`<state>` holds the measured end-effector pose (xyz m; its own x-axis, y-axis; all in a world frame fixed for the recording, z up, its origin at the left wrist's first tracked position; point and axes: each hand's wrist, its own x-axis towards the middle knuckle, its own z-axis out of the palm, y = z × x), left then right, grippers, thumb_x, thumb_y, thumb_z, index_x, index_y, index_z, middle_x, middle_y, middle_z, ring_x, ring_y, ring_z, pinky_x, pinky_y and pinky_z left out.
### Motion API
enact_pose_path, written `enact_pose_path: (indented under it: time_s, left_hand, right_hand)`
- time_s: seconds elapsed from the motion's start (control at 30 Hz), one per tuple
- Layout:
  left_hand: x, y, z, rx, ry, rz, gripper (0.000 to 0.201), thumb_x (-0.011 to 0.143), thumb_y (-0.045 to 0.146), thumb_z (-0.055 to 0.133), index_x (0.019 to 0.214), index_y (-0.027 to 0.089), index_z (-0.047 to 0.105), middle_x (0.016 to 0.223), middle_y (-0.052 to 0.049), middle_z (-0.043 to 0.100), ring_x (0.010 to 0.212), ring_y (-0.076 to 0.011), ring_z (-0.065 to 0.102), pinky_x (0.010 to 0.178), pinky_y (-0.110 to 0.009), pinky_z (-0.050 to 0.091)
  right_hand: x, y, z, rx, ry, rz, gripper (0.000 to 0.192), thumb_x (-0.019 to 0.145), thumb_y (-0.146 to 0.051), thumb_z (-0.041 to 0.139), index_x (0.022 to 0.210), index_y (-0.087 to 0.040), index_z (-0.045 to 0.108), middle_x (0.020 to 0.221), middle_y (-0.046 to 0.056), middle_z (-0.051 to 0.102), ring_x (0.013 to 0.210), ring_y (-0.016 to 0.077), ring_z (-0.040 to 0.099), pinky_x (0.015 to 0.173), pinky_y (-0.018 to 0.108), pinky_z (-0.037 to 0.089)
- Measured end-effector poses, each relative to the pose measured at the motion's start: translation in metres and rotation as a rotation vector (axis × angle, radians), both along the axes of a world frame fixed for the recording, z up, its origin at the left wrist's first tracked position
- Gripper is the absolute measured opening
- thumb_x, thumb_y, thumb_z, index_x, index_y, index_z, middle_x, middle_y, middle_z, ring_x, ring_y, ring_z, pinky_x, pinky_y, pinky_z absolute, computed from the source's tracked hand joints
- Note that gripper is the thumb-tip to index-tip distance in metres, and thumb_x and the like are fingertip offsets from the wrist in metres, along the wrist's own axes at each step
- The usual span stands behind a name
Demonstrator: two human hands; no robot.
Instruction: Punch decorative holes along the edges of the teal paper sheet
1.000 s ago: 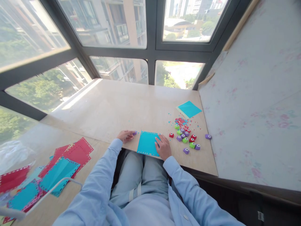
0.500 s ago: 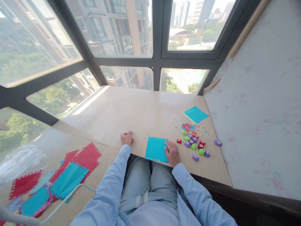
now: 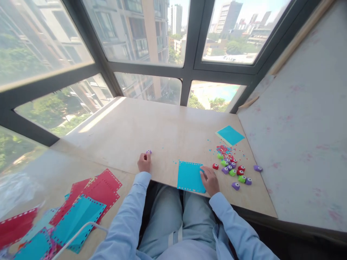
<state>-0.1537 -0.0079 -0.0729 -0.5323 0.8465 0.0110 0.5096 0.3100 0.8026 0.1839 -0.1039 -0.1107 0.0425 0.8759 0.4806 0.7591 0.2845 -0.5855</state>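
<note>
My left hand point(image 3: 144, 162) is closed at the table's front edge, its fingertips round a small purple craft punch point(image 3: 149, 151). The punch's white top faces up, and its lower part is hidden by the fingers. To the right lies a blue square of paper point(image 3: 191, 176), with small holes punched along its upper and lower edges. My right hand point(image 3: 210, 180) rests on the right edge of this sheet, fingers stretched over it and a little apart. Beyond that hand sits a red punch point(image 3: 215, 166), close to a cluster of purple, red and green punches point(image 3: 232, 172).
Red and blue confetti point(image 3: 225, 149) lies behind the punches, near a stack of blue paper point(image 3: 230, 135). Punched red sheets point(image 3: 107, 186) and blue sheets point(image 3: 81, 218) overlap at left, beside clear plastic point(image 3: 18, 191) and a white cable point(image 3: 78, 233). Windows and a wall border the table.
The view has shifted, so the tabletop things appear further right. My left hand has turned more upright, with more of the purple punch showing. My right hand stays on the blue sheet.
</note>
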Motion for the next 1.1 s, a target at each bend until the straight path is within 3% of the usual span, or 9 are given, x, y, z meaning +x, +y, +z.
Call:
enact_pose_path:
  time_s: [0.1, 0.33, 0.53, 0.7, 0.83, 0.97, 1.1]
  left_hand:
    - [-0.001, -0.001, -0.007, -0.001, 0.102, -0.071, 0.028, 0.084, 0.045, 0.048, 0.069, 0.022, 0.05, 0.062, 0.001, 0.06, 0.059, -0.0134, 0.061, 0.06, -0.022, 0.044]
    - [-0.006, 0.005, -0.015, 0.061, 0.088, -0.046, 0.03, 0.079, 0.049, 0.05, 0.068, 0.022, 0.052, 0.061, 0.0, 0.059, 0.059, -0.0165, 0.059, 0.06, -0.025, 0.042]
    - [-0.003, 0.003, -0.014, 0.104, 0.082, -0.03, 0.028, 0.079, 0.047, 0.05, 0.067, 0.022, 0.051, 0.061, -0.001, 0.058, 0.061, -0.0178, 0.057, 0.059, -0.027, 0.04]
    - [0.014, -0.012, -0.008, 0.083, 0.168, -0.04, 0.022, 0.081, 0.041, 0.051, 0.07, 0.022, 0.055, 0.071, -0.003, 0.063, 0.069, -0.0199, 0.058, 0.062, -0.028, 0.039]
    - [0.039, -0.031, -0.005, -0.011, 0.234, -0.146, 0.026, 0.084, 0.043, 0.048, 0.071, 0.022, 0.057, 0.073, -0.004, 0.065, 0.07, -0.0213, 0.059, 0.061, -0.029, 0.036]
    - [0.062, -0.045, -0.003, -0.056, 0.391, -0.34, 0.028, 0.085, 0.042, 0.049, 0.067, 0.021, 0.058, 0.07, -0.006, 0.066, 0.076, -0.0241, 0.061, 0.072, -0.034, 0.038]
    - [0.08, -0.055, 0.001, -0.116, 0.397, -0.389, 0.027, 0.085, 0.043, 0.048, 0.074, 0.021, 0.062, 0.078, -0.007, 0.068, 0.09, -0.0281, 0.061, 0.085, -0.043, 0.037]
  right_hand:
    - [-0.002, -0.001, 0.004, -0.01, 0.001, -0.026, 0.027, 0.092, -0.03, 0.047, 0.106, -0.02, 0.067, 0.104, 0.012, 0.069, 0.101, 0.0262, 0.062, 0.092, 0.05, 0.049]
    - [-0.005, -0.001, 0.013, 0.007, 0.034, -0.126, 0.027, 0.091, -0.027, 0.045, 0.1, -0.021, 0.069, 0.099, 0.01, 0.071, 0.097, 0.0231, 0.064, 0.092, 0.044, 0.051]
    - [-0.006, -0.016, 0.014, -0.026, 0.198, -0.186, 0.023, 0.088, -0.03, 0.05, 0.097, -0.021, 0.069, 0.096, 0.009, 0.072, 0.093, 0.0217, 0.066, 0.086, 0.039, 0.054]
    - [-0.005, -0.041, 0.014, -0.092, 0.35, -0.231, 0.023, 0.086, -0.029, 0.052, 0.101, -0.02, 0.066, 0.102, 0.009, 0.07, 0.1, 0.0216, 0.065, 0.092, 0.039, 0.051]
    - [-0.005, -0.052, 0.012, -0.146, 0.537, -0.234, 0.026, 0.084, -0.03, 0.054, 0.105, -0.018, 0.063, 0.106, 0.011, 0.069, 0.101, 0.0219, 0.065, 0.093, 0.039, 0.052]
    - [0.001, -0.051, 0.014, -0.171, 0.642, -0.265, 0.031, 0.079, -0.032, 0.058, 0.106, -0.017, 0.06, 0.103, 0.012, 0.068, 0.085, 0.0197, 0.067, 0.077, 0.035, 0.057]
    - [0.014, -0.038, 0.024, -0.324, 0.662, -0.268, 0.046, 0.076, -0.031, 0.057, 0.12, -0.018, 0.053, 0.108, 0.009, 0.063, 0.068, 0.0141, 0.064, 0.055, 0.025, 0.052]
